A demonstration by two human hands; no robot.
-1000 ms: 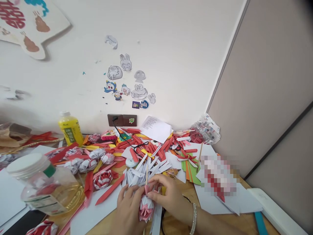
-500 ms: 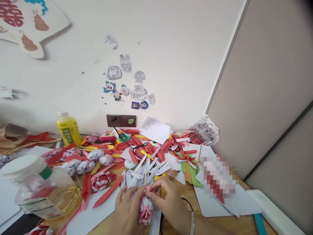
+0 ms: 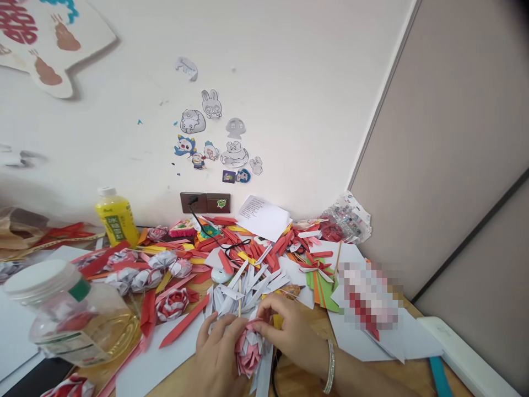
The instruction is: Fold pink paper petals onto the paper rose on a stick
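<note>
Between my hands is a pink and white folded-paper flower [image 3: 250, 353], its bloom facing down toward me. A thin wooden stick [image 3: 239, 295] rises from its far end. My left hand [image 3: 219, 353] is closed around the flower's left side, fingers curved over its base. At that base, my right hand [image 3: 285, 331] pinches a bit of pink paper between thumb and forefinger; a bracelet sits on its wrist. Just beyond my hands lies a heap of white folded paper strips [image 3: 235, 292]. A red and white paper flower [image 3: 172, 303] rests to the left.
A large clear jar [image 3: 74, 325] with amber liquid stands at left, a yellow drink bottle [image 3: 118, 218] behind it. Red folded strips [image 3: 273, 253] and a black cable cover the back. White sheets [image 3: 351, 347] and a long white bar [image 3: 467, 358] lie at right.
My right hand has shifted slightly right and up, its fingertips now at the edge of the flower's base. The flower and its stick have tilted a little.
</note>
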